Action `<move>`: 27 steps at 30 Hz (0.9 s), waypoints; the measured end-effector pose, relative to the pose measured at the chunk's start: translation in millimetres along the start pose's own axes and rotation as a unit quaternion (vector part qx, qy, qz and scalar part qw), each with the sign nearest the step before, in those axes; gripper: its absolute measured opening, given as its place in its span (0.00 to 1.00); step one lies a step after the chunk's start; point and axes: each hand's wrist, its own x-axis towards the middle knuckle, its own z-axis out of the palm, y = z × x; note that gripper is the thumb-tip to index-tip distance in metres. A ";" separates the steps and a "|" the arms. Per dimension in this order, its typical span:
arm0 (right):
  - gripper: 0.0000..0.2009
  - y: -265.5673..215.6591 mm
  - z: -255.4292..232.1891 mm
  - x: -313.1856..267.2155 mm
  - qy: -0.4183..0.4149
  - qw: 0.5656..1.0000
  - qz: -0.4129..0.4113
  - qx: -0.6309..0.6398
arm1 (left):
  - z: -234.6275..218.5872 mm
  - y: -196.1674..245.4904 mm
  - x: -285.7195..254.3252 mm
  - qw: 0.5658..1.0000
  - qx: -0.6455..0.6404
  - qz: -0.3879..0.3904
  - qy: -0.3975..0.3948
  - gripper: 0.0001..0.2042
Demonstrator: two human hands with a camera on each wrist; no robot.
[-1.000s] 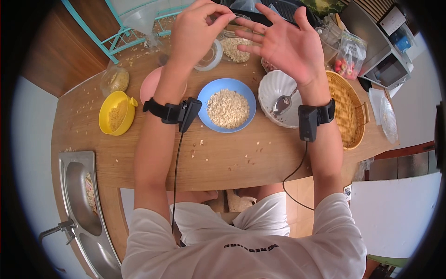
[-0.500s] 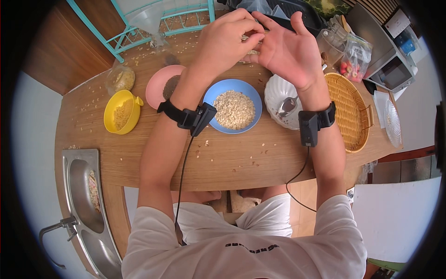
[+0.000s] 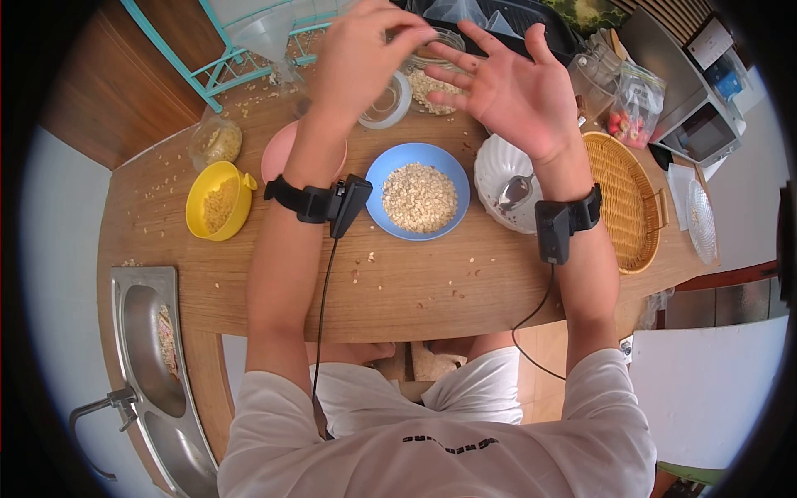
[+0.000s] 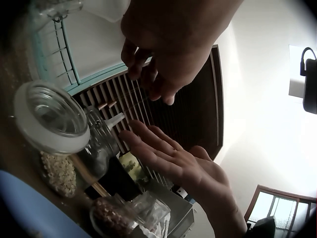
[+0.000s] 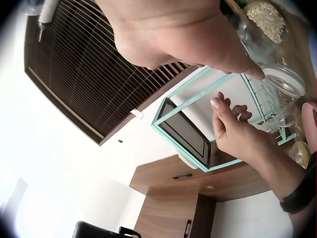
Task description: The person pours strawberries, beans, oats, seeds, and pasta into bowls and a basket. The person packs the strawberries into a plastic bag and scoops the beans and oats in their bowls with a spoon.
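In the head view the left hand (image 3: 357, 62) is raised over the far side of the table, thumb and fingertips bent together with nothing visible between them. Beside it the right hand (image 3: 519, 95) is held palm up, its fingers spread and pointing at the left hand; it holds nothing. A small gap separates the two. The right wrist view shows the left hand (image 5: 242, 134) with curled fingers. Beneath and nearer the body stands a blue bowl (image 3: 376, 212) of oats (image 3: 419, 197). Behind the hands is a glass container of oats (image 3: 427, 87), a round lid (image 3: 386, 108) by it.
Left: pink bowl (image 3: 278, 153), yellow bowl (image 3: 199, 220), funnel (image 3: 257, 37), turquoise rack (image 3: 195, 83) and sink (image 3: 120, 332). Right: white bowl (image 3: 490, 162) with a spoon (image 3: 515, 192), wicker basket (image 3: 610, 158) and bagged red items (image 3: 627, 124). Loose flakes are scattered on the table (image 3: 398, 290).
Since half a second ago, the left hand has drawn away to the left from the right hand's fingers, which are now visible and spread. The right hand has hardly moved.
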 end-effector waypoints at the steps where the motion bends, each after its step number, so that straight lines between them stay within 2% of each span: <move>1: 0.39 2.7 -4.3 1.3 0.000 1.000 0.000 0.001 | 2.4 9.2 -1.0 1.000 0.000 0.000 -0.001 0.08; 3: 0.37 7.4 -7.8 4.4 -0.030 0.999 -0.006 0.023 | 7.8 24.7 -2.2 0.996 -0.011 0.040 -0.076 0.08; 4: 0.37 8.6 -6.6 4.9 -0.031 0.999 -0.005 0.024 | 17.1 11.5 -6.3 0.994 -0.072 0.010 -0.086 0.08; 5: 0.37 10.0 -4.0 4.4 -0.030 0.999 -0.004 0.030 | 20.2 7.3 -9.1 0.994 -0.072 0.009 -0.086 0.08; 8: 0.38 12.3 -1.0 2.6 -0.022 0.999 -0.009 0.037 | 25.6 3.7 -12.0 0.994 0.000 0.048 -0.100 0.08; 11: 0.39 12.5 -6.0 3.3 -0.024 0.999 -0.016 0.044 | 29.0 1.7 -13.3 0.994 0.012 0.062 -0.090 0.07; 13: 0.39 12.1 -8.5 4.0 -0.033 0.998 -0.016 0.051 | 29.4 2.6 -13.7 0.991 0.048 0.099 -0.070 0.06; 17: 0.39 11.7 -9.3 3.0 -0.045 0.997 -0.012 0.068 | 28.7 3.3 -14.1 0.991 0.051 0.104 -0.064 0.05; 19: 0.39 11.6 -5.0 2.4 -0.042 0.997 -0.010 0.060 | 27.9 -2.4 -12.4 0.996 0.045 0.068 -0.037 0.06; 21: 0.39 10.7 2.3 1.9 -0.004 1.000 -0.015 0.024 | 19.6 -10.4 -5.0 0.995 0.054 0.077 -0.018 0.06; 23: 0.39 8.4 -0.9 0.8 0.000 1.000 -0.017 0.017 | 10.2 -15.0 -2.6 0.995 0.061 0.084 0.001 0.06; 26: 0.39 6.3 -6.2 -0.2 -0.005 1.000 -0.022 0.013 | -5.0 -2.9 1.5 0.996 0.062 -0.001 0.066 0.09; 27: 0.39 6.4 -7.1 -0.2 -0.013 0.999 -0.024 0.017 | -7.0 -5.7 1.4 0.996 0.063 -0.001 0.066 0.09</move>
